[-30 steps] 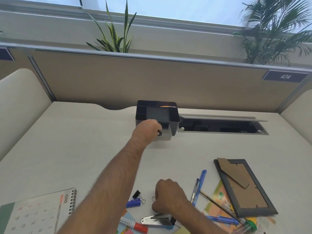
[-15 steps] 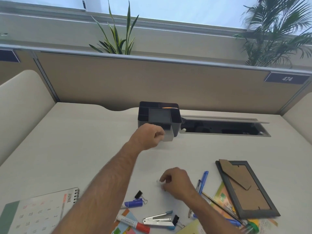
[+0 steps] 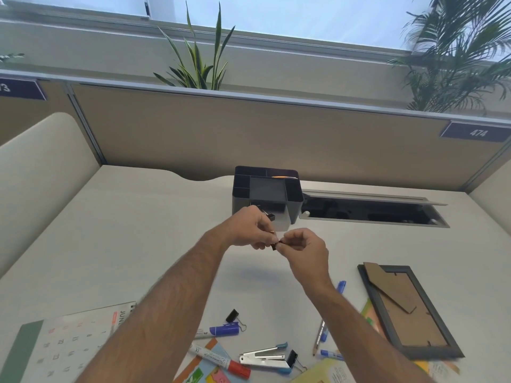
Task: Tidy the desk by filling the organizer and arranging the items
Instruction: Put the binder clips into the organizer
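Beige partition backs pale counter bearing organizer; left hand and right hand pinch small dark clip.

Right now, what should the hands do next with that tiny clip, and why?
Probably carry the small clip, pinched between the left hand and right hand, forward into the organizer. It sits just beyond them, and another binder clip already lies in its front tray.

Both hands meet above the desk, just in front of the black organizer. The left hand and right hand pinch one small dark clip between them. The picture frame lies at 4 o'clock, the stapler at 6 o'clock.
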A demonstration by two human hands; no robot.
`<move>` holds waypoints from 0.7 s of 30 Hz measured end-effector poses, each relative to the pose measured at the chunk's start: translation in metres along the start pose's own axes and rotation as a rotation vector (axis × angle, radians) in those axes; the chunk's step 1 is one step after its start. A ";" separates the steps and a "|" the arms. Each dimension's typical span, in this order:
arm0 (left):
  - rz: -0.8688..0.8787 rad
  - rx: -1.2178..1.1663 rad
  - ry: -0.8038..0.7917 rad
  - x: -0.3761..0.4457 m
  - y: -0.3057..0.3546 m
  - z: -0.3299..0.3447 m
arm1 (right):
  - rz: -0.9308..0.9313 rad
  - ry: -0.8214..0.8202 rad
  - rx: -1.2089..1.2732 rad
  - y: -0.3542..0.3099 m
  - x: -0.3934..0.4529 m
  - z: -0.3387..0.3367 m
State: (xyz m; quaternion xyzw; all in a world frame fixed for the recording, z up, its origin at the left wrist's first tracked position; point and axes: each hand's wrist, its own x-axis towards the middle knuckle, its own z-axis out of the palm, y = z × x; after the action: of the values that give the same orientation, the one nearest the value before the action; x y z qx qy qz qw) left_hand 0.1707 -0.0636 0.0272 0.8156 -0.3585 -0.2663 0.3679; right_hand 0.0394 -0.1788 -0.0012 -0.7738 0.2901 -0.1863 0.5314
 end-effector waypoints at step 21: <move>0.095 0.710 0.464 0.026 -0.004 -0.006 | -0.558 -0.905 -0.864 0.031 -0.057 0.038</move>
State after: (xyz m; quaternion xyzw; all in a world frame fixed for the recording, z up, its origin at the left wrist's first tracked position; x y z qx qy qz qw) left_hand 0.1922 -0.0796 0.0227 0.9125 -0.3730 0.0816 0.1469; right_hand 0.0108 -0.1227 -0.0430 -0.9638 -0.1227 0.1580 0.1763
